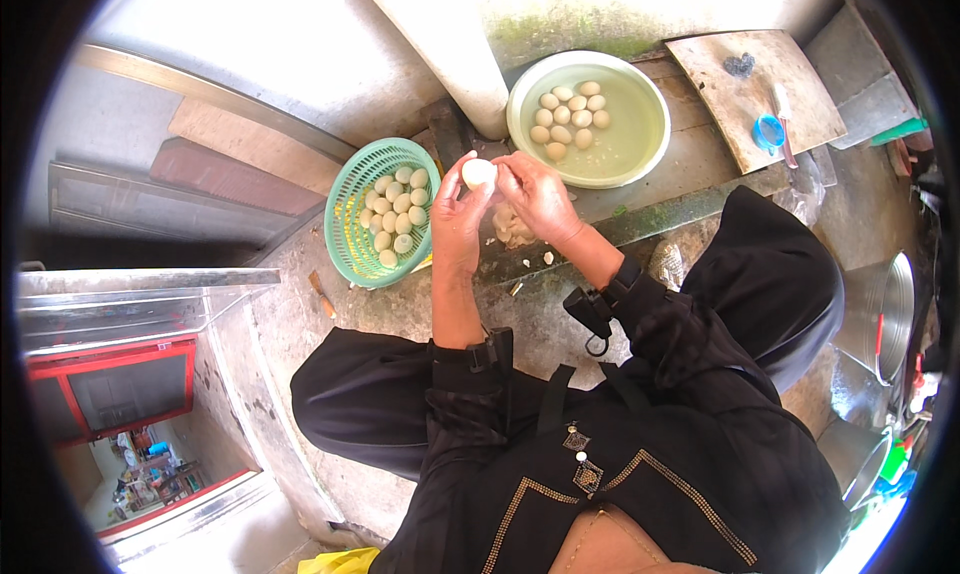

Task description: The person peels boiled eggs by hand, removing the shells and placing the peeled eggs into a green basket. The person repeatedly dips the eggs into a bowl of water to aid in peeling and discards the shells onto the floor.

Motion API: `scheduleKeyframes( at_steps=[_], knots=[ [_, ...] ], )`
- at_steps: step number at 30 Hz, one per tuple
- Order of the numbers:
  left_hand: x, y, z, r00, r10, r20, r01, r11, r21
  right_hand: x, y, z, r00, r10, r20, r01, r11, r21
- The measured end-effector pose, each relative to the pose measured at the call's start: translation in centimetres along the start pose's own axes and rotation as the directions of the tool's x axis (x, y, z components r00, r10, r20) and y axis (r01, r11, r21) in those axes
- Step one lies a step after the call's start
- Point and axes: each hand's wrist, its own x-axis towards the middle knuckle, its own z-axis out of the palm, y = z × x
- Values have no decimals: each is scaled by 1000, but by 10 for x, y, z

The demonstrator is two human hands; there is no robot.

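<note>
Between the fingertips of my left hand [459,212] is a smooth white egg [478,174], held up over the edge of a low stone ledge. My right hand [538,196] meets it from the right, thumb and forefinger pinched at its side. Whether a shell fragment is in that pinch is hidden. Below the hands lies a pale heap of eggshell [513,227], with white bits scattered near it. At left, a green plastic basket [343,232] holds several pale eggs [402,203]. A basin of water [637,135] beyond my right hand contains several tan eggs [560,133].
A wooden board [720,67] at the right bears a scouring pad [739,65], a blue cup [769,132] and a white-handled knife [782,112]. A thick pipe [450,48] rises behind the basin. A wooden-handled tool [322,295] lies on the floor. A metal bucket [862,311] stands far right.
</note>
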Motion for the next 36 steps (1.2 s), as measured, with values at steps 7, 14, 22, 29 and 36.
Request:
scheduleKeyframes(
  at_steps=[7,14,22,29,36],
  knots=[
    [1,2,4,999,52,15,-51,998,-39,4,-3,4,985,135,-110,-102,959,264],
    [0,0,5,1000,18,-20,-18,1000,12,-1,-10,2,994,110,6,-109,981,159],
    [0,-1,3,999,-33,-19,33,999,21,0,-1,2,1000,11,-25,-11,1000,-22],
    [0,1,5,998,-44,-50,40,996,-75,3,-1,2,998,-33,-50,32,999,-16],
    [3,-4,3,998,-2,-66,2,1000,0,2,-6,-2,1000,16,9,-16,998,68]
  ],
)
